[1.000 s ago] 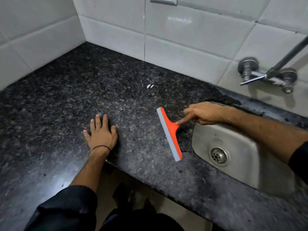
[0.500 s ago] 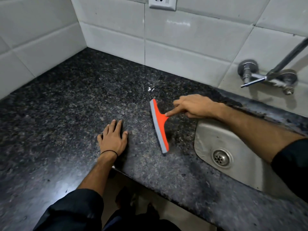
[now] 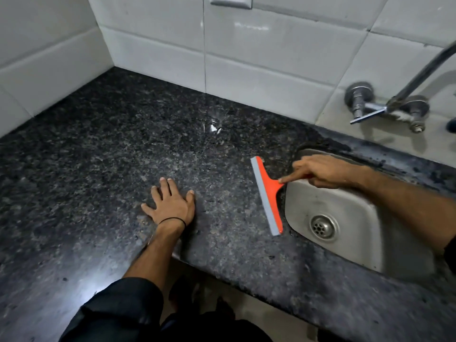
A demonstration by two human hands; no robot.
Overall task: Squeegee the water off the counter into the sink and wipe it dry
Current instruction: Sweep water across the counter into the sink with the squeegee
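Note:
An orange squeegee (image 3: 267, 195) with a grey rubber blade lies against the dark speckled granite counter (image 3: 103, 164), its blade right beside the left rim of the steel sink (image 3: 350, 218). My right hand (image 3: 318, 170) is shut on its short handle, forefinger stretched along it, and hovers over the sink's back left corner. My left hand (image 3: 170, 206) lies flat on the counter, fingers spread, holding nothing, about a hand's width left of the blade. A small wet glint (image 3: 214, 127) shows farther back on the counter.
White tiled walls (image 3: 246, 58) close the counter at the back and left. A steel tap (image 3: 385, 107) with a long spout juts from the wall above the sink. A wall socket (image 3: 230, 1) sits at top centre. The counter's front edge runs just below my left wrist.
My right hand has dragged the squeegee to the right, from mid-counter up to the sink's rim. My left hand stays flat on the counter.

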